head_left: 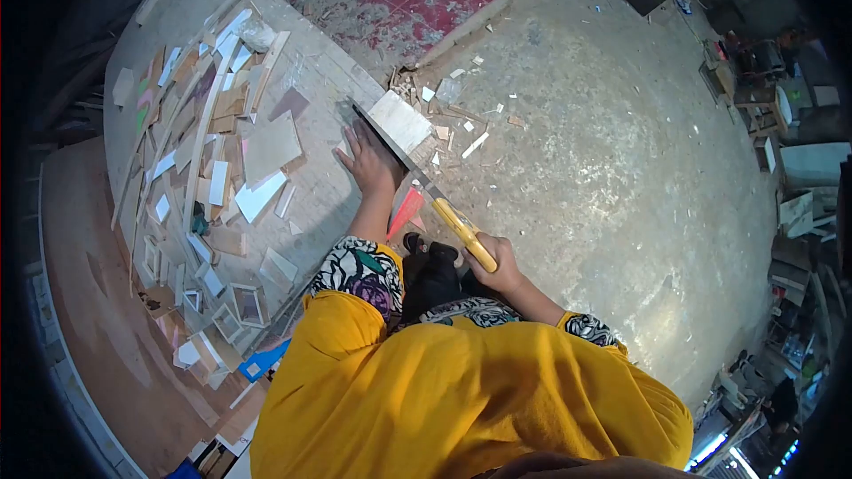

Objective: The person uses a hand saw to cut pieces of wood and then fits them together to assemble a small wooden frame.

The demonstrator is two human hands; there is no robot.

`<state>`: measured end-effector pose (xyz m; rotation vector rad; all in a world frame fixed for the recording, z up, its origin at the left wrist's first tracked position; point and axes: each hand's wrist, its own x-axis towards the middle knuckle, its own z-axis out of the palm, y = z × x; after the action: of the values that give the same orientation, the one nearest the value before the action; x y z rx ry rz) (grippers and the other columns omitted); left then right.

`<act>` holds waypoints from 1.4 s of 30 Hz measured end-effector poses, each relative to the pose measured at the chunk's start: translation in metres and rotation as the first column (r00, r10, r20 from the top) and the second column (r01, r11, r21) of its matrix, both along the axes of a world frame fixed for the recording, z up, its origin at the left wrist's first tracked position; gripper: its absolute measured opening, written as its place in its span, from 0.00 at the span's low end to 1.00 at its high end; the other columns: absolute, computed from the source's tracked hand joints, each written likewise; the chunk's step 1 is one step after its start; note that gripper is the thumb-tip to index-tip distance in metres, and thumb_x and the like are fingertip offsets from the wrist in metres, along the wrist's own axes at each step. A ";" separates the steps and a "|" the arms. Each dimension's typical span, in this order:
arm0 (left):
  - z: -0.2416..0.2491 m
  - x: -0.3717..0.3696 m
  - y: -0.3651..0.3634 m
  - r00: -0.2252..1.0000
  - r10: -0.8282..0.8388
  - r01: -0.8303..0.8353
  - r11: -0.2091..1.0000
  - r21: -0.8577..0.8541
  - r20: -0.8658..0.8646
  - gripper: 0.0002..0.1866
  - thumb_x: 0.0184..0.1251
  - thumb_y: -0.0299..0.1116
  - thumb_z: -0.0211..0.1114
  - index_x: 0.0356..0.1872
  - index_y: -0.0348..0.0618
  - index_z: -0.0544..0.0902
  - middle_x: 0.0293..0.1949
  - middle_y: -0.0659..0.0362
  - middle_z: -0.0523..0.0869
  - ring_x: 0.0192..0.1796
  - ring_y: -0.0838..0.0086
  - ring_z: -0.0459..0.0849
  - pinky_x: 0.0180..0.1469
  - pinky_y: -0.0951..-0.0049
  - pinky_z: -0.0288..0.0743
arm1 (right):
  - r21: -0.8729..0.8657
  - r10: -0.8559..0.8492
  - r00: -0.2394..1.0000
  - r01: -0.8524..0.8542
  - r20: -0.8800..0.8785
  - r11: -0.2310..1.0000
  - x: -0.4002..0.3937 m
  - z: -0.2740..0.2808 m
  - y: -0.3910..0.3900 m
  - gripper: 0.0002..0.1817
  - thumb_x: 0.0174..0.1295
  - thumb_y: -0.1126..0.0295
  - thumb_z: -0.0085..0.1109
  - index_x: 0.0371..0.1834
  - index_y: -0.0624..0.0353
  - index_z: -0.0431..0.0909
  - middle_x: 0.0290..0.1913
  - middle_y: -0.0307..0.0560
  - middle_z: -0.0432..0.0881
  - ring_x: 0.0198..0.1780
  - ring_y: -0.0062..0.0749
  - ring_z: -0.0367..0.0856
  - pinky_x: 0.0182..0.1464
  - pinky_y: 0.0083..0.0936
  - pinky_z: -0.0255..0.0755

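My right hand (499, 264) is wrapped round the yellow handle of a hand saw (456, 222). The dark blade slants up and to the left, and its far end is beside the fingers of my left hand (368, 162). That left hand lies flat with its fingers spread, on the left side of the blade, over the edge of the grey worktable (324, 80). A pale rectangular board (402, 121) sits on the other side of the blade, sticking out past the table edge. Whether the teeth touch the board is not clear.
Wood offcuts (272, 144) and small frames (248, 304) are heaped on the table to the left. Scraps (475, 145) litter the concrete floor (612, 160). A red piece (406, 213) is below the blade. Stacked items (781, 115) line the right side.
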<state>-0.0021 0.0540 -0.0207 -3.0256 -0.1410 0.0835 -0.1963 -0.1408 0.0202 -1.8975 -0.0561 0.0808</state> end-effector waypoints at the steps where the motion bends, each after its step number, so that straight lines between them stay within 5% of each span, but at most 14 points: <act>1: -0.007 -0.006 0.000 1.000 0.006 -0.006 1.000 -0.001 -0.001 0.33 0.65 0.41 0.44 0.71 0.46 0.49 0.73 0.61 0.47 0.75 0.63 0.38 0.69 0.43 0.33 | -0.001 0.006 1.000 -0.006 -0.001 1.000 -0.005 0.000 -0.003 0.07 0.52 0.70 0.60 0.26 0.60 0.72 0.23 0.55 0.74 0.25 0.55 0.75 0.26 0.36 0.68; 7: -0.013 -0.014 0.001 0.999 -0.027 0.025 0.997 -0.079 -0.029 0.32 0.67 0.41 0.42 0.71 0.47 0.48 0.73 0.63 0.46 0.75 0.65 0.39 0.69 0.42 0.33 | 0.029 0.025 0.999 -0.026 0.035 0.999 -0.022 0.005 -0.004 0.07 0.53 0.72 0.59 0.26 0.62 0.71 0.22 0.54 0.71 0.23 0.50 0.74 0.26 0.34 0.66; 9: -0.036 -0.008 0.006 0.997 -0.058 0.038 0.953 0.301 0.059 0.33 0.66 0.40 0.43 0.72 0.47 0.46 0.73 0.64 0.46 0.75 0.66 0.39 0.69 0.42 0.33 | 0.035 0.003 0.998 -0.006 0.059 0.999 -0.018 0.006 0.003 0.07 0.53 0.72 0.59 0.25 0.62 0.71 0.21 0.53 0.71 0.22 0.50 0.74 0.25 0.35 0.66; 10: -0.040 -0.004 0.009 0.997 -0.061 0.041 0.952 0.302 0.057 0.33 0.66 0.40 0.43 0.72 0.47 0.46 0.73 0.64 0.46 0.75 0.66 0.39 0.69 0.42 0.33 | 0.031 -0.009 0.997 0.007 0.082 1.000 -0.015 0.007 0.007 0.08 0.53 0.72 0.59 0.25 0.61 0.71 0.21 0.53 0.71 0.22 0.50 0.73 0.25 0.35 0.66; 13: -0.035 -0.001 0.008 0.995 -0.049 0.026 0.969 0.246 0.086 0.33 0.65 0.38 0.43 0.72 0.47 0.45 0.73 0.64 0.45 0.75 0.66 0.39 0.69 0.43 0.34 | 0.013 -0.032 0.996 0.031 0.082 0.999 -0.010 0.005 0.010 0.08 0.53 0.71 0.59 0.24 0.61 0.71 0.20 0.53 0.71 0.21 0.51 0.73 0.24 0.35 0.66; 15: -0.022 -0.002 0.005 0.999 -0.020 0.022 0.998 -0.054 0.049 0.33 0.65 0.36 0.43 0.72 0.48 0.46 0.73 0.65 0.45 0.75 0.66 0.39 0.69 0.43 0.34 | 0.002 -0.036 0.997 0.036 0.062 0.999 -0.009 0.004 0.005 0.08 0.53 0.71 0.59 0.24 0.60 0.71 0.20 0.53 0.71 0.21 0.52 0.73 0.24 0.35 0.66; 18: -0.022 -0.003 0.006 0.996 -0.042 0.045 0.998 -0.036 0.077 0.31 0.63 0.32 0.45 0.70 0.45 0.53 0.72 0.59 0.49 0.75 0.65 0.38 0.69 0.42 0.34 | 0.020 0.000 1.000 0.000 0.015 1.000 -0.015 0.007 -0.007 0.07 0.54 0.71 0.59 0.25 0.60 0.72 0.20 0.53 0.71 0.22 0.51 0.73 0.26 0.35 0.67; 24: -0.028 0.001 0.007 1.000 -0.025 0.026 0.990 0.136 -0.009 0.36 0.63 0.38 0.47 0.71 0.46 0.46 0.74 0.63 0.44 0.75 0.65 0.36 0.69 0.42 0.29 | 0.019 0.034 0.997 -0.036 0.069 0.999 -0.012 0.005 -0.008 0.06 0.53 0.71 0.59 0.28 0.61 0.74 0.22 0.54 0.74 0.24 0.51 0.74 0.26 0.35 0.68; 29: 0.024 -0.006 -0.013 0.990 0.028 -0.031 0.999 -0.020 -0.139 0.40 0.60 0.46 0.50 0.71 0.44 0.47 0.74 0.61 0.43 0.75 0.64 0.35 0.69 0.42 0.27 | 0.101 -0.019 0.998 0.013 0.057 0.995 0.034 0.005 0.012 0.08 0.52 0.73 0.60 0.22 0.61 0.70 0.19 0.52 0.70 0.21 0.48 0.72 0.24 0.33 0.64; 31: 0.019 -0.004 -0.007 0.988 0.023 -0.026 1.000 -0.014 -0.154 0.42 0.59 0.49 0.52 0.71 0.44 0.47 0.74 0.60 0.43 0.75 0.64 0.35 0.69 0.43 0.26 | -0.035 0.046 0.995 -0.043 0.091 0.998 0.022 -0.003 0.005 0.06 0.52 0.70 0.60 0.28 0.59 0.73 0.22 0.55 0.74 0.24 0.53 0.75 0.26 0.36 0.68; 34: -0.025 0.003 0.005 1.000 -0.022 0.023 0.998 -0.056 0.019 0.43 0.57 0.49 0.54 0.71 0.43 0.47 0.73 0.57 0.45 0.75 0.63 0.35 0.69 0.42 0.27 | 0.031 0.034 0.997 -0.036 0.071 0.999 0.004 0.000 -0.010 0.06 0.52 0.70 0.60 0.27 0.59 0.73 0.21 0.54 0.74 0.23 0.53 0.74 0.26 0.35 0.68; 37: -0.023 -0.001 0.006 0.963 -0.120 0.083 0.983 0.161 0.241 0.45 0.55 0.50 0.57 0.71 0.43 0.48 0.73 0.54 0.46 0.75 0.63 0.36 0.69 0.42 0.26 | 0.061 0.018 1.000 -0.017 -0.001 0.998 0.018 0.005 -0.003 0.06 0.51 0.71 0.59 0.26 0.60 0.73 0.20 0.54 0.74 0.22 0.52 0.74 0.26 0.34 0.68; 39: 0.018 -0.004 -0.007 0.996 0.000 -0.010 0.994 -0.112 -0.092 0.45 0.55 0.50 0.57 0.71 0.43 0.48 0.73 0.55 0.46 0.75 0.63 0.37 0.69 0.43 0.26 | 0.045 -0.005 0.994 0.000 0.109 0.999 0.044 -0.002 0.012 0.09 0.51 0.72 0.61 0.21 0.61 0.70 0.17 0.51 0.69 0.18 0.43 0.69 0.23 0.31 0.62; 42: 0.018 -0.005 -0.007 0.997 -0.018 0.012 0.996 -0.091 -0.072 0.45 0.55 0.50 0.58 0.71 0.43 0.49 0.73 0.55 0.46 0.75 0.63 0.38 0.69 0.44 0.26 | 0.056 0.015 0.991 -0.023 0.131 0.998 0.066 -0.002 0.024 0.10 0.51 0.73 0.61 0.20 0.61 0.69 0.17 0.50 0.68 0.17 0.41 0.69 0.23 0.32 0.62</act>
<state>-0.0071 0.0472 -0.0032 -3.1078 -0.1109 0.2035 -0.1307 -0.1167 0.0178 -1.8428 -0.1636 -0.0316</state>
